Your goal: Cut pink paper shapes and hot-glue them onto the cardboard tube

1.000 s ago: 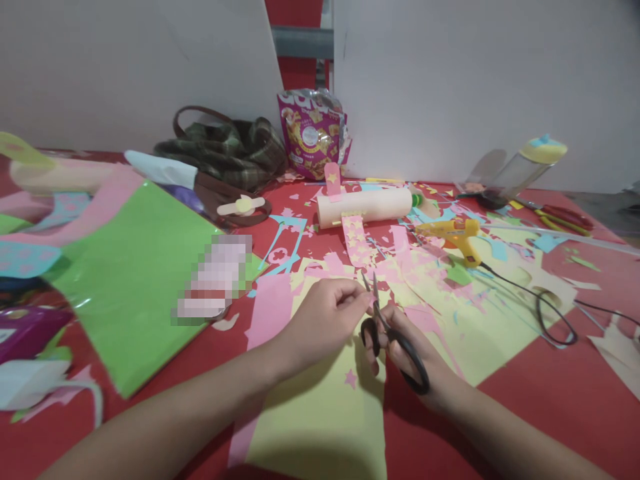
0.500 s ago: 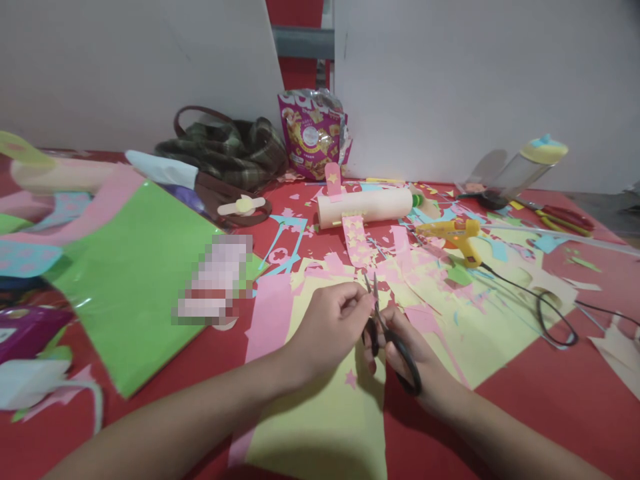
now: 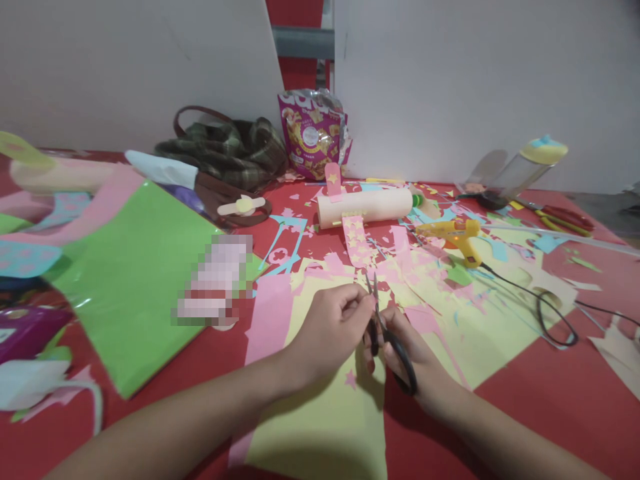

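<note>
My right hand [image 3: 407, 350] has its fingers through the black handles of a pair of scissors [image 3: 400, 360], blades pointing away from me and slightly apart. My left hand [image 3: 335, 327] is closed in a pinch beside the blades. A tiny bit of pink paper [image 3: 372, 302] shows at its fingertips, mostly hidden. Below the hands, a pink paper star [image 3: 351, 379] lies on a pale yellow sheet [image 3: 320, 427]. Beyond the blades rests a cream tube [image 3: 380, 205] with pink, star-dotted strips attached to it.
A yellow glue gun [image 3: 453, 237] with a black cord lies at right among paper scraps. On the left are a green sheet [image 3: 135, 287] and a blurred-out pink object [image 3: 215, 280]. A snack bag [image 3: 313, 137], a plaid cloth bag [image 3: 235, 150] and a clear bottle [image 3: 527, 173] stand behind.
The scissors' handles have shifted slightly left and closer together, and the blades have narrowed a little. My left hand has hardly moved.
</note>
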The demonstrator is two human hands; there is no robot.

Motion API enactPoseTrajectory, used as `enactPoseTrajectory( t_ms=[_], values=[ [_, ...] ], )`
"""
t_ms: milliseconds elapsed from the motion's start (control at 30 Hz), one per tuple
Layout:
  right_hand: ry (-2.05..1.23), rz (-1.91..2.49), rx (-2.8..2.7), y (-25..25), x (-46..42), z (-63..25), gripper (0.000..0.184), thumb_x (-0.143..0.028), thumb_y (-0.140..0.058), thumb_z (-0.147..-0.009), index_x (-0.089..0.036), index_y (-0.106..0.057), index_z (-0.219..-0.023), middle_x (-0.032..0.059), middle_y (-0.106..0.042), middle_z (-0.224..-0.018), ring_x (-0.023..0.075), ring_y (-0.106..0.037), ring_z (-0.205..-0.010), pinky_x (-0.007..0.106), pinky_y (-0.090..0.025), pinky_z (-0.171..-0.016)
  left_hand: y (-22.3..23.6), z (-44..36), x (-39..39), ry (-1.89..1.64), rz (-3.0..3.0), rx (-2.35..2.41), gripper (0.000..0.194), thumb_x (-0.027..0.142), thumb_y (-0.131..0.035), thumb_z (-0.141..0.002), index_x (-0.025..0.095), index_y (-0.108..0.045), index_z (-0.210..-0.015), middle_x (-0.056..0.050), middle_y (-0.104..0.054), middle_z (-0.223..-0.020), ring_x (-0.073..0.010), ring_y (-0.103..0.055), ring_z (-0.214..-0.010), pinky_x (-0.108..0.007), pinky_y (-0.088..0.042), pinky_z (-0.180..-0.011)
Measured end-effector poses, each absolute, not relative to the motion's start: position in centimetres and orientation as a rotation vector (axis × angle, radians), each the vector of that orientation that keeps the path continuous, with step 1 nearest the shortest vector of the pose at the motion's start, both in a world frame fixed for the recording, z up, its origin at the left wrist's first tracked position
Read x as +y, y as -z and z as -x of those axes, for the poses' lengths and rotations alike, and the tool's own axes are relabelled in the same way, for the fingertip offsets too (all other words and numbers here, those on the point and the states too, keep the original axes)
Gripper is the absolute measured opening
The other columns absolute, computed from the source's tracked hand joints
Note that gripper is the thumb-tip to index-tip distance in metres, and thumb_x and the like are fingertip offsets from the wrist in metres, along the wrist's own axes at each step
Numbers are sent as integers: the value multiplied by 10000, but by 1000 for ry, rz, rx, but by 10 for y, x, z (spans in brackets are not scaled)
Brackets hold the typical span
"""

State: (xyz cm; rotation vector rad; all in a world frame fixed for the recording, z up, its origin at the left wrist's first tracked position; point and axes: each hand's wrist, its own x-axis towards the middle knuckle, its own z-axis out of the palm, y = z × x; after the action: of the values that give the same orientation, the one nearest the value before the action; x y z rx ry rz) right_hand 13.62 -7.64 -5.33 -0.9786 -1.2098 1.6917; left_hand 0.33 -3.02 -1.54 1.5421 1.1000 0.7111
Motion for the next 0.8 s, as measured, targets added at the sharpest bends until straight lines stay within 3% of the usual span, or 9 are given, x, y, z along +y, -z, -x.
enactPoseTrajectory(
  t_ms=[467,800],
  values=[
    [-1663,1031,-1110,53,-75,-134,322,-483,-514,-727,-233,-312,-741,-43,-441,-634,101,-448,-516,245,-374,-502,18,-3,-30,-698,-1554,1127,273,248,-381,-780,160,-363,-522,45,-387,-488,-74,-393,-480,-190,-309,-463],
    [-1379,1162,-889,53,-67,-138,310,-260,-656,-661,-229,-353,-720,-60,-477,-646,85,-466,-565,194,-360,-508,26,-3,-28,-604,-1669,1116,255,273,-373,-782,153,-386,-557,46,-335,-527,-74,-319,-507,-198,-253,-469]
  ],
)
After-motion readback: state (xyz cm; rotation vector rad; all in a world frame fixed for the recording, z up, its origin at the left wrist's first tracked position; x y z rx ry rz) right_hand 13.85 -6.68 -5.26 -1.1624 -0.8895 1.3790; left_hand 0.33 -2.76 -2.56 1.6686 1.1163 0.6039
